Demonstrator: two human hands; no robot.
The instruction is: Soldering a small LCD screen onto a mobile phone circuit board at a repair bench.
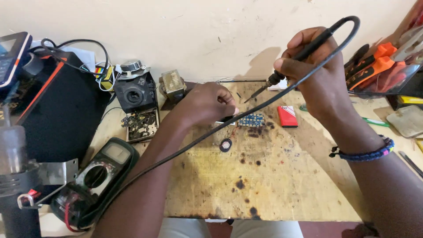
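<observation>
My right hand (315, 70) grips a black soldering iron (282, 72), its tip pointing down-left and hovering above the bench. The iron's black cable (246, 115) loops over my hand and runs down to the lower left. My left hand (207, 103) is closed, pressing on the left end of a small blue circuit board (252, 119) that lies on the scorched wooden board (264, 176). Thin wires lead from the circuit board to a small round disc part (225, 145). A small red box (287, 116) lies just right of the circuit board.
A green multimeter (94, 178) lies at lower left, beside a black case (61, 110). A small tray of parts (142, 124), a black speaker unit (134, 92) and a transformer (172, 84) stand at the back. Orange-handled tools (374, 66) sit at right.
</observation>
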